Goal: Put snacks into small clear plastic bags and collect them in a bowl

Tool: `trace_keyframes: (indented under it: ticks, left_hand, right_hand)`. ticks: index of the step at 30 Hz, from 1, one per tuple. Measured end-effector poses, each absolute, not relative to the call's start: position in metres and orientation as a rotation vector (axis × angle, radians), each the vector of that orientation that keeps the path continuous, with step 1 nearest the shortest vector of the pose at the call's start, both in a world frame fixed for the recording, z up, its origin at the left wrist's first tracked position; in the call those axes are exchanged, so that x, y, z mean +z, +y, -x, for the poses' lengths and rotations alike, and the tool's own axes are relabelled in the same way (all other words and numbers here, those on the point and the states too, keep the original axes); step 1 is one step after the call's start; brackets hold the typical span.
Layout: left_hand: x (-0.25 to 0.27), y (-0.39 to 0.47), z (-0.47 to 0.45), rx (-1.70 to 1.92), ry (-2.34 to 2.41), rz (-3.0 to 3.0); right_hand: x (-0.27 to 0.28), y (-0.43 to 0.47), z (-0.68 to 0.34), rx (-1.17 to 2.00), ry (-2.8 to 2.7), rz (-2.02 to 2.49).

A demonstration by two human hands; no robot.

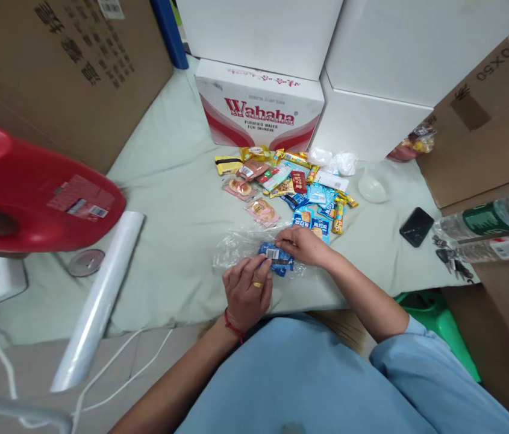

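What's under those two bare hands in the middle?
Part of some shiny blue plastic packaging with a white barcode label peeks out by the left hand and right hand, with crinkled, clear plastic film around it. Whatever the hands cover can't be seen.

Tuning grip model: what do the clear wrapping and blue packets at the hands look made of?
Clear wrapping: likely thin, glossy plastic film; it is see-through, crinkled, with bright highlights.
Blue packets: probably flexible plastic or foil laminate, printed; barcode panel suggests food-type packaging. Exact layers unclear.
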State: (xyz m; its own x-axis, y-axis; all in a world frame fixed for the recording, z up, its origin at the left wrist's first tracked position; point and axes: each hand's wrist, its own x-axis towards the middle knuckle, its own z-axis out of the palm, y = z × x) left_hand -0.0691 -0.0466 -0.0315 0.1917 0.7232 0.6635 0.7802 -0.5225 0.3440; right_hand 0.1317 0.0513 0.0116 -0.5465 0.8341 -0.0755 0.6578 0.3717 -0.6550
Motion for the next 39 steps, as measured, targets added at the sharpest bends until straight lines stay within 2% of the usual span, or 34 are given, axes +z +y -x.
trace_keyframes:
  ticks: [3, 7, 18, 25, 28, 34, 39]
  left_hand:
    - [-0.035, -0.051, 0.073, -1.232, -1.538, 2.346]
    - [-0.040, -0.058, 0.074, -1.181, -1.459, 2.433]
    - [-0.041, -0.062, 0.072, -1.171, -1.351, 2.566]
    - [-0.036, -0.042, 0.060, -1.071, -1.448, 2.554]
    - [-0.037, -0.035, 0.056, -1.021, -1.445, 2.579]
    - [-0.039, -0.036, 0.055, -0.978, -1.460, 2.521]
    - [-0.040, -0.039, 0.056, -0.971, -1.537, 2.510]
  right_hand:
    - [0.009, 0.049, -0.134, 0.888, -2.404, 1.352]
    - [0.006, 0.048, -0.138, 1.043, -2.403, 1.421]
    - [0.006, 0.038, -0.136, 1.066, -2.233, 1.291]
    - [-0.011, 0.040, -0.129, 1.194, -2.156, 1.452]
    - [-0.013, 0.044, -0.136, 1.075, -2.189, 1.502]
    - [-0.006, 0.056, -0.151, 0.474, -2.215, 1.830]
    - [-0.009, 0.068, -0.154, 0.744, -2.294, 1.810]
